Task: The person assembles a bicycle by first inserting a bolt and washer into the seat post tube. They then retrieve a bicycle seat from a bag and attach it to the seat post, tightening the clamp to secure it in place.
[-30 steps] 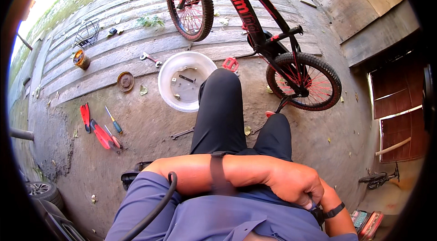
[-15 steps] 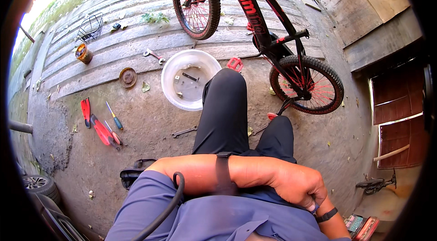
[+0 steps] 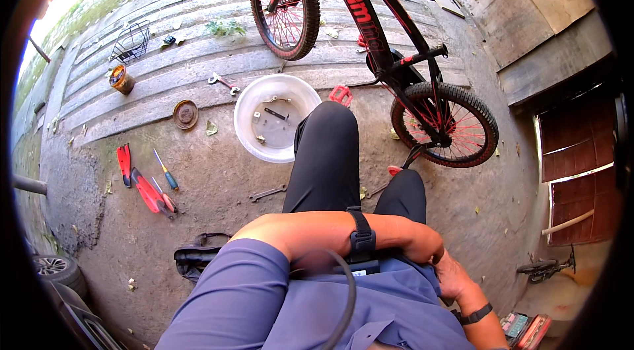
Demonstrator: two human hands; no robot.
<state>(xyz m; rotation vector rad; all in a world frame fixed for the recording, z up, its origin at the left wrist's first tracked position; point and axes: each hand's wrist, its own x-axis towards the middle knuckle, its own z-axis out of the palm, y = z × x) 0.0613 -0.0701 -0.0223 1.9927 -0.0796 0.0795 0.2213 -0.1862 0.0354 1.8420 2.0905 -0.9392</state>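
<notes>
The left hand (image 3: 422, 247) covered most of the right hand (image 3: 452, 277), hiding whatever they gripped. The black-and-red bicycle (image 3: 376, 46) was cut off at the top edge.

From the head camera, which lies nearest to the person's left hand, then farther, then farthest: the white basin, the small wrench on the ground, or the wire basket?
Measured from the left hand, which is crossed over to the right side of the lap:
1. Small wrench, on the dirt to the left of the knee.
2. White basin, ahead, beyond the knee.
3. Wire basket, far off at the upper left on the planks.
</notes>
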